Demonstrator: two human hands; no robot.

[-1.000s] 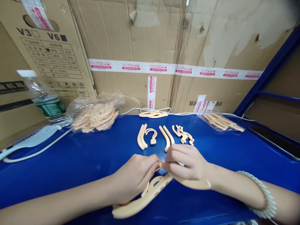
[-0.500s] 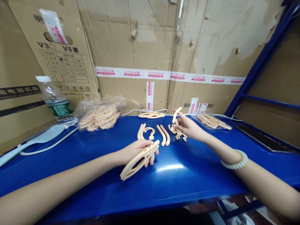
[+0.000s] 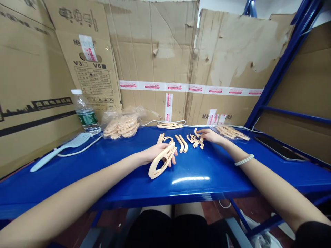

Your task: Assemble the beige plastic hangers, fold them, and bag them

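My left hand (image 3: 157,153) is closed around a beige plastic hanger body (image 3: 157,167), long and curved with an oval opening, held tilted above the blue table. Behind that hand lie a beige hook (image 3: 168,138) and a pair of slim hanger arms (image 3: 160,138), partly hidden. Two more curved arms (image 3: 181,143) lie side by side to the right. My right hand (image 3: 210,135) is at a small heap of beige hooks (image 3: 196,141), its fingertips pinched on one upright hook (image 3: 197,133) at the heap's far edge.
On the left stand a water bottle (image 3: 87,115) and a bag of beige parts (image 3: 122,125), with a pale blue hairbrush (image 3: 77,140) in front. More parts (image 3: 170,126) lie by a white cable at the back. A bagged bundle (image 3: 231,132) and a phone (image 3: 279,148) are on the right.
My right hand has lowered the hook toward the heap. My left hand has turned the hanger body so its opening shows more. The head view has shifted and now takes in my lap.
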